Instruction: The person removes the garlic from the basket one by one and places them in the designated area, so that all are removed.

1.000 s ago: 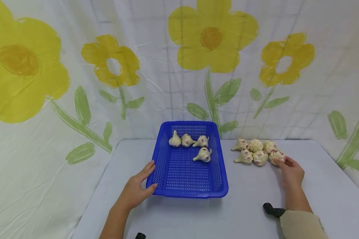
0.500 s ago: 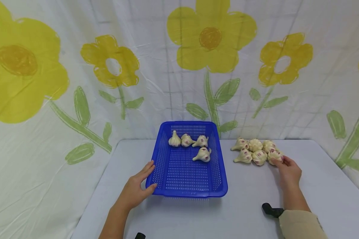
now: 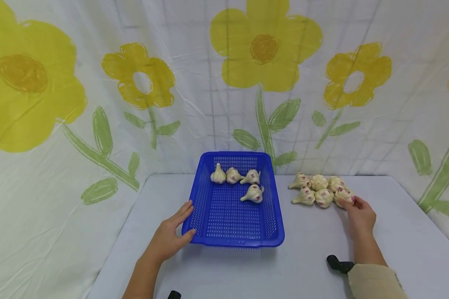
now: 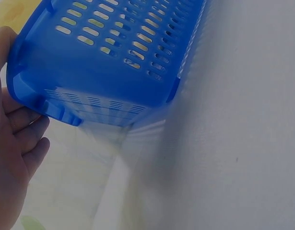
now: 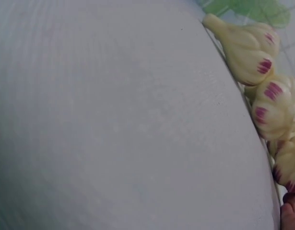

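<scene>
My left hand [image 3: 167, 238] rests at the near left corner of a blue perforated plastic basket [image 3: 236, 242]. Its fingers lie straight along the left rim, and the thumb touches the front corner. In the left wrist view, fingers [image 4: 29, 129] show outside the rim, not wrapped round it. Over on the right, my right hand [image 3: 362, 216] pinches a garlic bulb [image 3: 343, 195] at the near right end of a cluster set in two rows. Only fingertips [image 5: 292, 213] of this hand show in the right wrist view. Inside the basket, several garlic bulbs [image 3: 254, 193] sit towards the far side.
Next to the held bulb lie other garlic bulbs, such as a round one [image 3: 324, 198] and one with its stem pointing left [image 3: 304, 195]. Everything stands on a white-covered table [image 3: 303, 257]. A flower-printed curtain [image 3: 194, 137] hangs behind its far edge.
My right hand has shifted slightly left with the garlic bulb, which now sits close against its neighbours. The left hand and the basket have stayed in place.
</scene>
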Action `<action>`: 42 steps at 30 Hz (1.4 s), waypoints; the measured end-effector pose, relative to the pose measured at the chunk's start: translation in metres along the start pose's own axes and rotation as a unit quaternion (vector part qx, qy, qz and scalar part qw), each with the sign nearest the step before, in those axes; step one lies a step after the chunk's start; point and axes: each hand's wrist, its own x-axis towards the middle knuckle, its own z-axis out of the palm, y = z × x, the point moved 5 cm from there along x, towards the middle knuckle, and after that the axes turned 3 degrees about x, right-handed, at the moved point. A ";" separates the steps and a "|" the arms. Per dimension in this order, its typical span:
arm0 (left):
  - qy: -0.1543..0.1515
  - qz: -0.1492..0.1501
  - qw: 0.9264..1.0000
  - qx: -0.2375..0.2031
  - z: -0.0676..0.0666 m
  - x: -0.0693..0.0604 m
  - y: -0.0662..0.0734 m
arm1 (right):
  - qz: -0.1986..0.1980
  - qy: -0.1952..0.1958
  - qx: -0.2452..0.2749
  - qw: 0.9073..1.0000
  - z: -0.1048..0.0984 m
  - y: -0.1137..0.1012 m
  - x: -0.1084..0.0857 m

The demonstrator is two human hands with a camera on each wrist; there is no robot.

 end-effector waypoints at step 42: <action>0.000 -0.006 1.000 -0.001 -0.001 0.000 0.001 | -0.017 0.000 -0.018 1.000 0.002 -0.001 -0.001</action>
